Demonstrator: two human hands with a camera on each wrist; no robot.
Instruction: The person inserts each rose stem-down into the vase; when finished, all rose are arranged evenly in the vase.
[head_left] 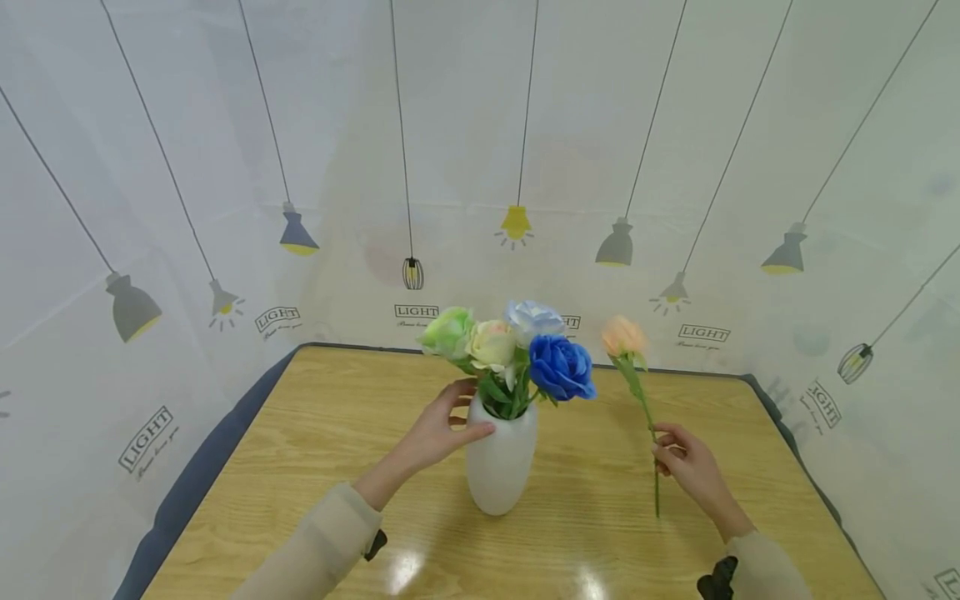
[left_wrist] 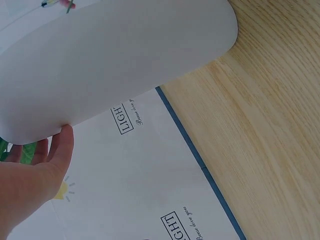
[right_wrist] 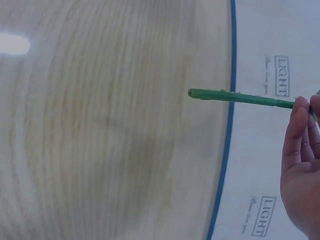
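Note:
A white vase (head_left: 501, 467) stands upright on the table, holding a green flower (head_left: 447, 332), a cream flower (head_left: 492, 345), a pale blue flower (head_left: 534, 320) and a deep blue rose (head_left: 562, 368). My left hand (head_left: 437, 429) holds the vase near its rim, thumb at the front and fingers round the far side. To the right of it, my right hand (head_left: 692, 468) pinches the green stem of a peach flower (head_left: 624, 337), bloom up. In the right wrist view the stem's cut end (right_wrist: 200, 94) sticks out past the fingers, above the table.
The wooden table (head_left: 337, 400) has a dark blue edge (head_left: 240, 417). Behind and beside it hang white sheets (head_left: 465, 125) printed with lamps and the word LIGHT. Dark straps (head_left: 717, 579) sit at the wrists.

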